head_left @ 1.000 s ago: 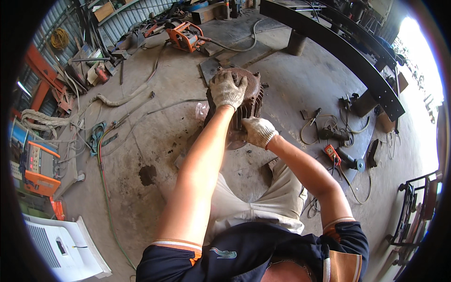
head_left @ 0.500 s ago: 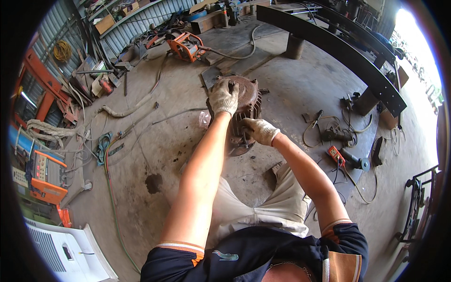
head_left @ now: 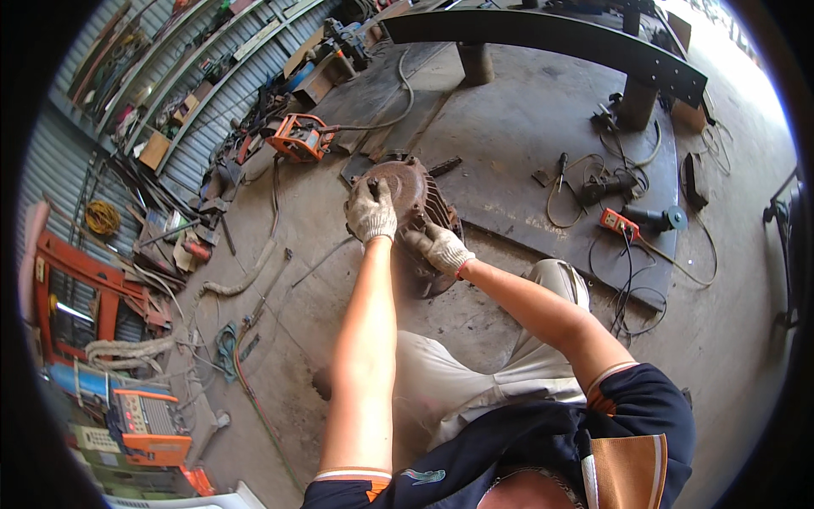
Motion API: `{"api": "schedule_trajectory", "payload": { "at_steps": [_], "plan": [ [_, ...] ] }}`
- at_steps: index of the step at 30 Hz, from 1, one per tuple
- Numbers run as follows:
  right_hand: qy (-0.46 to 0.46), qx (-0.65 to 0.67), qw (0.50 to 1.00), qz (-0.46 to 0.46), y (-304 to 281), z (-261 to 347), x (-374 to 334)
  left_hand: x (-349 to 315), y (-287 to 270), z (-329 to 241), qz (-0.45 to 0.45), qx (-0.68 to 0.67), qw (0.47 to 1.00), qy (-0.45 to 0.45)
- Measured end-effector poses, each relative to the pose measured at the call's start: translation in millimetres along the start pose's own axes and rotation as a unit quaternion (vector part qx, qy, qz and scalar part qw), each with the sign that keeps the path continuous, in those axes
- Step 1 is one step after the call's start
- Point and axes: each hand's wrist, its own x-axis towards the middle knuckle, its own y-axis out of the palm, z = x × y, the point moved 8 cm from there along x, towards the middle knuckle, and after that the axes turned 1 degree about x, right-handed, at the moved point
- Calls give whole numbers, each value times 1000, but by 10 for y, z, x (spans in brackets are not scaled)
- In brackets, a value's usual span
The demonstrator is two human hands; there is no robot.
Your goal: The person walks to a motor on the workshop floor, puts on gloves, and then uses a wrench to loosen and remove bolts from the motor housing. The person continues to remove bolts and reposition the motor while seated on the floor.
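Note:
A rusty electric motor point(head_left: 443, 210) with cooling fins stands on the floor in front of me, its round end cover point(head_left: 405, 180) facing up. My left hand point(head_left: 370, 214), in a pale knitted glove, lies on the cover with its fingers closed around a small dark stub near the cover's middle. My right hand point(head_left: 443, 249), gloved too, grips the motor's near right side, thumb and fingers bent at the cover's edge beside the fins. Its fingertips are partly hidden. The motor's lower part is in shadow behind my hands.
Right of the motor, a steel plate point(head_left: 543, 208) carries an angle grinder point(head_left: 653, 218), an orange socket block point(head_left: 619, 224) and cables. A long dark beam point(head_left: 543, 38) spans the back. An orange-framed machine point(head_left: 298, 138) and hoses lie left; an orange-grey power unit point(head_left: 151, 424) stands lower left.
The whole view has shifted and turned. My right hand has moved up from the motor's lower side to the cover's edge. My left hand is still on the cover.

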Motion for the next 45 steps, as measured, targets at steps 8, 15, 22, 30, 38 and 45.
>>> {"api": "schedule_trajectory", "payload": {
  "at_steps": [8, 15, 22, 30, 38, 45],
  "plan": [
    [-130, -409, 875, 224, 254, 522, -63, 13, 36, 37, -3, -5, 1000, -10],
    [-218, -407, 866, 193, 329, 658, -283, -2, 11, 23, 2, -15, 1000, -16],
    [-221, -177, 958, -52, 57, 444, -365, 6, 31, 49, -4, -16, 1000, -23],
    [-64, 180, 981, -41, -16, -93, -317, -12, 19, 35, -9, -34, 999, -26],
    [65, 211, 974, 48, 87, -50, -18, -5, -7, 18, 4, -29, 999, -29],
    [-107, -145, 979, 94, 103, 361, -178, 17, 37, 73, 14, -32, 999, -26]
  ]
}}
